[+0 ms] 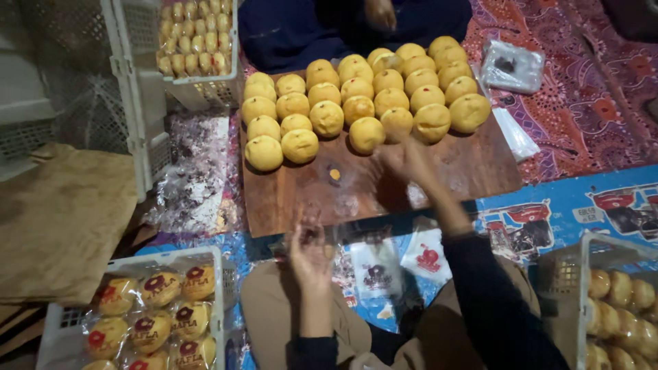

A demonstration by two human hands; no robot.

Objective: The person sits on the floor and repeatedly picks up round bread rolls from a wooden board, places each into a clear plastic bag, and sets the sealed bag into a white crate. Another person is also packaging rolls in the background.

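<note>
Several round yellow buns (356, 96) lie in rows on a brown wooden board (473, 168). My right hand (404, 161) reaches out over the board, fingers spread and blurred, just below the front row of buns, holding nothing I can see. My left hand (310, 250) is raised near my lap, its fingers pinching a clear plastic wrapper (346, 243) that blurs across to the right. More printed wrappers (401, 264) lie on my lap.
A white crate (219, 288) at the bottom left holds wrapped buns. Another crate (582, 274) at the bottom right holds unwrapped buns. A crate (205, 89) of small rolls stands at the top left. Another person in dark clothes (295, 31) sits behind the board. A plastic bag (513, 66) lies on the patterned mat.
</note>
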